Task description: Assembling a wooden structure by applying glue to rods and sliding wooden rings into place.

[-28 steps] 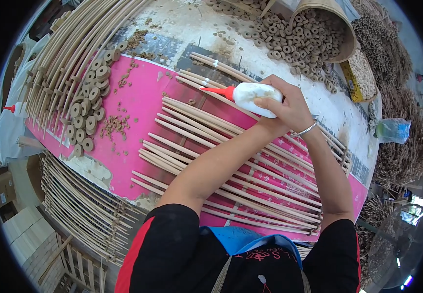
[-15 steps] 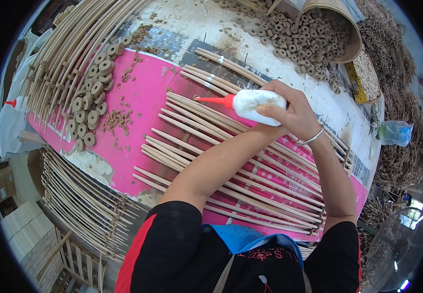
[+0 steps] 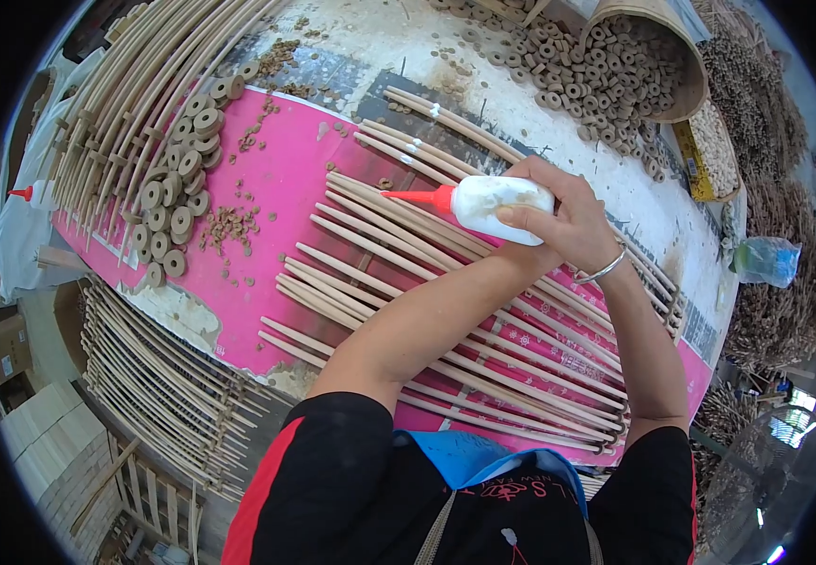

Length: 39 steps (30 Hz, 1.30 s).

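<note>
Both my hands hold a white squeeze bottle of glue (image 3: 493,200) with a red nozzle that points left. My right hand (image 3: 582,221), with a metal bangle on its wrist, wraps the bottle's rear from above. My left hand (image 3: 519,226) presses it from below with the thumb on its side, and is mostly hidden. The nozzle tip hovers just above pale wooden sticks (image 3: 483,348), which lie side by side in rows on a pink sheet (image 3: 267,179).
Wooden rings (image 3: 177,202) lie piled on the sheet's left, with more spilling from a basket (image 3: 634,66) at the back. Long curved rods (image 3: 135,85) run along the left edge. A second glue bottle (image 3: 36,195) stands far left, a plastic bottle (image 3: 766,259) at right.
The glue bottle has shifted a little toward me across the sticks, its nozzle still pointing left. Both hands stay on it.
</note>
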Each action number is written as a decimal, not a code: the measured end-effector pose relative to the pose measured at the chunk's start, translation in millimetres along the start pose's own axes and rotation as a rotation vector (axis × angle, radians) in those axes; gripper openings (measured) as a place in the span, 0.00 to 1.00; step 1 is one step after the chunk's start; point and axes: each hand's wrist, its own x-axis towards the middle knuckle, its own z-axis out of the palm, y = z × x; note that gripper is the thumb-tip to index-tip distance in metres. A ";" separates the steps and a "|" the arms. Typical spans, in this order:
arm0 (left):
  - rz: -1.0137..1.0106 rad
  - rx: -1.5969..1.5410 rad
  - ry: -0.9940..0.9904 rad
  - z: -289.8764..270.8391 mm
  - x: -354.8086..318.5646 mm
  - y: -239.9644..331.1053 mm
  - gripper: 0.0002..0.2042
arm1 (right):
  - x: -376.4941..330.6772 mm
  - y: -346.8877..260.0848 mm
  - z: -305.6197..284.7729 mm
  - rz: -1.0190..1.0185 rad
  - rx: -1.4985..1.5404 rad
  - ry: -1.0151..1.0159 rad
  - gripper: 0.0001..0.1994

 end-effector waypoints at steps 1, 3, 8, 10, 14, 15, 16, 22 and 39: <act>0.000 0.008 -0.005 -1.2 -4.1 1.1 0.22 | 0.6 0.1 1.1 -0.008 0.004 0.001 0.15; 0.000 0.025 -0.015 2.1 9.2 5.8 0.22 | 2.9 -0.7 2.9 -0.017 -0.002 -0.004 0.15; 0.016 0.062 -0.049 -0.3 11.1 7.7 0.22 | 3.4 -0.8 1.4 -0.011 -0.005 -0.009 0.16; 0.023 0.079 -0.061 -2.7 10.8 8.1 0.22 | 2.6 -2.4 1.1 0.005 -0.017 -0.016 0.16; 0.034 0.113 -0.086 -6.3 3.9 14.8 0.22 | 1.6 0.2 5.3 -0.023 -0.042 -0.005 0.17; 0.035 0.123 -0.092 -6.7 2.7 17.4 0.22 | 1.3 -1.4 5.9 -0.018 -0.022 -0.009 0.17; 0.039 0.131 -0.097 -6.8 -0.1 21.7 0.21 | 0.9 -2.6 5.2 -0.012 -0.004 -0.011 0.17; 0.083 0.268 -0.053 -22.7 -45.0 44.3 0.21 | -8.7 -10.5 -5.2 0.021 0.091 -0.003 0.16; 0.103 0.457 0.110 -39.2 -98.3 41.0 0.31 | -6.1 -9.0 10.5 0.052 0.044 -0.014 0.16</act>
